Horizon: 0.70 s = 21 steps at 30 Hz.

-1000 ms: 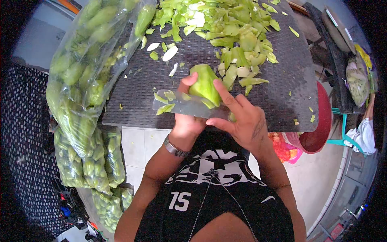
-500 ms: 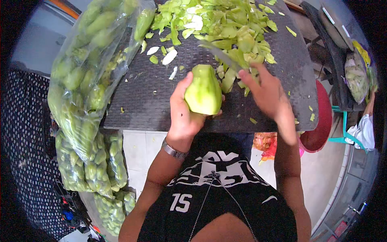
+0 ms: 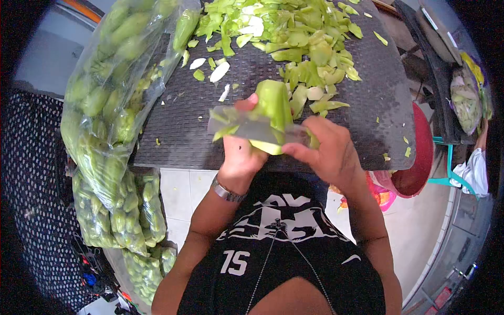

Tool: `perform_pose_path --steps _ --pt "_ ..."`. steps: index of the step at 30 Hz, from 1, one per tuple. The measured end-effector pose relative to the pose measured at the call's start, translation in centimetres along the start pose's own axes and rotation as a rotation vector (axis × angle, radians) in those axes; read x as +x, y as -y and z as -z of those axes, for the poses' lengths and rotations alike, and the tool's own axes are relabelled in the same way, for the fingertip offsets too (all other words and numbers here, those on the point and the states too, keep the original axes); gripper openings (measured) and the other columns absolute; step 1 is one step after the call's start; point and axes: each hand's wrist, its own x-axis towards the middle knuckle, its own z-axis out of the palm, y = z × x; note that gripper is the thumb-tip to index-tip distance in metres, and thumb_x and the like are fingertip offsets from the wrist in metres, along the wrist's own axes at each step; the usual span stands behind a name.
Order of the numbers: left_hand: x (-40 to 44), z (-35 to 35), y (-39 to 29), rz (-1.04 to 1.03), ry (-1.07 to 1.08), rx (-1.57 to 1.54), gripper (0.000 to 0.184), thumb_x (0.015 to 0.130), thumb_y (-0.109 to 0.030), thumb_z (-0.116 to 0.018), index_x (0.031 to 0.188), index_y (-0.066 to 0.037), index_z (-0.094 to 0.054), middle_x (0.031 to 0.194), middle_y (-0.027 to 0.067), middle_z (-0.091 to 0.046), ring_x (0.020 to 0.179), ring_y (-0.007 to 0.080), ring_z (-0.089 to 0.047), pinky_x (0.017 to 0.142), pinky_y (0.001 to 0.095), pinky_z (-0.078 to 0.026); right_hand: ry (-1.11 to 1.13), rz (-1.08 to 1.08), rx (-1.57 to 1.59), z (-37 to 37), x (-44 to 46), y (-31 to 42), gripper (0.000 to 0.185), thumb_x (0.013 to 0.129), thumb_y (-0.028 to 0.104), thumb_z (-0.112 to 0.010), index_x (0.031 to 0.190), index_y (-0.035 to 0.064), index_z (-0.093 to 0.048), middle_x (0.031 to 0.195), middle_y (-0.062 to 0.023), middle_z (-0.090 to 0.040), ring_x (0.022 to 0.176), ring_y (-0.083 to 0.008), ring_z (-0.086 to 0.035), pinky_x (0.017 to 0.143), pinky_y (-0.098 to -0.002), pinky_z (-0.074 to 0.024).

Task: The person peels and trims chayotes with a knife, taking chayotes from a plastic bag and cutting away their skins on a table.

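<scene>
My left hand (image 3: 242, 164) is wrapped round a partly peeled green fruit (image 3: 273, 100), which looks like an unripe mango or a chayote; I cannot tell which. The fruit is held upright over the table's near edge. My right hand (image 3: 332, 152) grips a knife (image 3: 257, 132), its broad blade blurred and lying across the fruit's lower part. Strips of green peel hang at the blade's left end, over my left hand. The blade and peel hide part of the left fingers, and the right fingers hide most of the handle.
A heap of green peelings (image 3: 310, 47) covers the far part of the dark woven-pattern table (image 3: 173, 131). A clear plastic bag of green fruit (image 3: 105, 100) leans on its left side, with more filled bags (image 3: 123, 215) below. A red tub (image 3: 415, 157) stands at the right, near a teal stool (image 3: 446, 168).
The knife has come from above the peelings down across the fruit, with my right hand moving left and toward me. The fruit has turned slightly, and fresh peel is on the blade.
</scene>
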Motion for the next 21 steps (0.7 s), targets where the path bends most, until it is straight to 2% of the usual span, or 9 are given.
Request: perform_pose_path --steps 4,6,9,10,11,15,16,19,21 --pt "-2.0 -1.2 -1.2 0.11 0.144 0.257 0.069 0.095 -0.055 -0.049 0.138 -0.002 -0.055 0.117 0.0222 -0.068 0.086 0.0399 -0.072 0.053 0.0467 -0.061 0.0 -0.197 -0.022 1.6 2.5 -3.8 0.05 0.1 0.043 -0.063 0.083 -0.0041 -0.063 0.067 -0.0182 -0.055 0.063 -0.0268 -0.053 0.063 -0.0386 -0.0459" --pt "-1.9 -1.1 -1.7 0.148 0.248 0.162 0.058 0.098 -0.048 -0.05 0.135 -0.003 -0.058 0.116 0.0189 -0.069 0.095 0.0369 -0.071 0.07 0.0495 -0.061 0.13 -0.438 -0.027 2.7 3.7 -5.5 0.062 0.101 0.058 -0.053 0.087 -0.001 -0.067 0.08 -0.0275 -0.064 0.081 -0.0437 -0.068 0.072 -0.0492 -0.0518" --pt "-1.4 -1.3 -1.4 0.076 0.136 0.095 0.058 0.097 -0.049 -0.052 0.136 -0.006 -0.058 0.122 0.0171 -0.068 0.102 0.0371 -0.07 0.079 0.0542 -0.059 0.191 -0.599 0.073 3.6 4.0 -4.4 0.069 0.101 0.061 -0.05 0.081 -0.003 -0.066 0.079 -0.0293 -0.064 0.077 -0.0424 -0.068 0.073 -0.0481 -0.0506" --pt "-1.0 -1.4 -1.2 0.032 0.057 0.088 0.06 0.097 -0.052 -0.052 0.137 -0.007 -0.058 0.125 0.017 -0.067 0.104 0.0379 -0.069 0.079 0.0558 -0.058 0.147 -0.51 0.087 3.2 3.7 -4.2 0.069 0.101 0.061 -0.051 0.08 -0.0034 -0.066 0.078 -0.0291 -0.064 0.076 -0.0416 -0.067 0.072 -0.047 -0.0504" --pt "-0.5 -1.1 -1.2 0.015 0.079 0.092 0.06 0.097 -0.052 -0.055 0.138 -0.009 -0.058 0.13 0.0141 -0.066 0.114 0.0362 -0.065 0.096 0.0595 -0.05 0.105 -0.422 0.101 2.4 3.0 -4.0 0.07 0.1 0.062 -0.053 0.08 -0.0037 -0.065 0.077 -0.0289 -0.063 0.075 -0.0407 -0.067 0.071 -0.046 -0.0501" --pt "1.1 -0.6 -1.0 -0.001 -0.031 0.02 0.05 0.099 -0.043 -0.055 0.136 -0.009 -0.057 0.126 0.0142 -0.066 0.114 0.0312 -0.065 0.101 0.0568 -0.05 0.114 -0.241 0.073 0.9 0.3 0.5 0.05 0.093 0.048 -0.07 0.09 -0.0009 -0.064 0.08 -0.0209 -0.063 0.076 -0.0388 -0.066 0.07 -0.0451 -0.0518" --pt "-0.1 -0.5 -1.2 0.057 0.14 0.009 0.05 0.098 -0.042 -0.058 0.133 -0.008 -0.058 0.123 0.0145 -0.067 0.111 0.0298 -0.067 0.101 0.0519 -0.051 0.089 -0.162 0.044 0.5 -0.2 0.9 0.043 0.092 0.043 -0.075 0.092 0.0003 -0.065 0.081 -0.0177 -0.063 0.076 -0.0372 -0.066 0.07 -0.0443 -0.0522" --pt "0.6 -0.9 -1.0 0.046 0.111 0.086 0.049 0.096 -0.04 -0.063 0.13 -0.005 -0.061 0.117 0.0133 -0.07 0.106 0.0273 -0.069 0.098 0.0448 -0.054 0.089 0.079 -0.126 -0.3 -0.7 0.4 0.05 0.083 0.045 -0.082 0.094 0.0002 -0.062 0.084 -0.0169 -0.061 0.076 -0.0404 -0.064 0.068 -0.0469 -0.0532" --pt "0.5 -1.4 -0.9 0.017 0.073 0.112 0.048 0.095 -0.039 -0.065 0.128 -0.005 -0.062 0.115 0.0128 -0.071 0.104 0.026 -0.069 0.096 0.0428 -0.055 0.087 0.015 -0.126 0.1 -0.5 0.8 0.053 0.081 0.047 -0.083 0.094 0.0 -0.061 0.084 -0.0161 -0.059 0.075 -0.0392 -0.065 0.066 -0.047 -0.0532"
